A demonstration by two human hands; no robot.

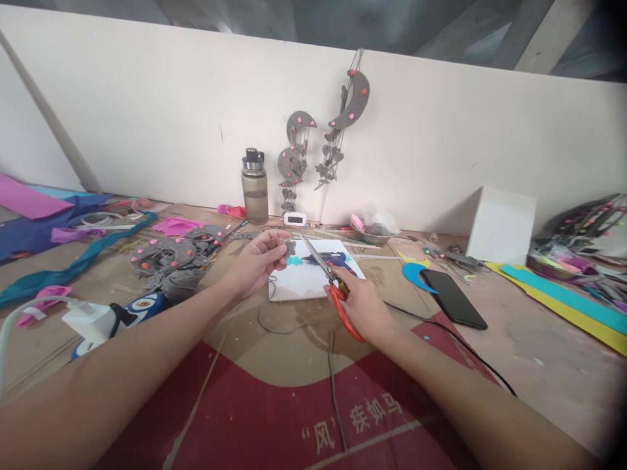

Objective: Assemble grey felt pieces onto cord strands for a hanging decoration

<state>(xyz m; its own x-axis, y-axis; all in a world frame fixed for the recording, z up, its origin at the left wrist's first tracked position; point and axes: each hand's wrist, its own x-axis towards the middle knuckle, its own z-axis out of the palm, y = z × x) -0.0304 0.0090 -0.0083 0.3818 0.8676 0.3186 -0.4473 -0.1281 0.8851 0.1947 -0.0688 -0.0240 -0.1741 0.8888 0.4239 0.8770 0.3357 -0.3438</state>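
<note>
My left hand (262, 261) is closed, pinching a small grey piece (290, 247) between thumb and fingers; its exact kind is too small to tell. Red-handled scissors (343, 303) are gripped in my right hand (365, 300), their blades pointing forward and left, close to the grey piece. Beneath both hands lies a white sheet (294, 287). On it rest a dark blue glue gun (340, 258), partly hidden by the scissors, and a turquoise scrap (295, 260). A grey cord (281, 331) loops off the sheet onto the cardboard.
Grey moon hangings (355, 101) hang on the white wall. A water bottle (255, 196) and a small digital clock (294, 219) stand at the back. Left are a decorated grey moon (166, 256) and a power strip (147, 303); right, a black phone (453, 300) and a black cable (455, 335).
</note>
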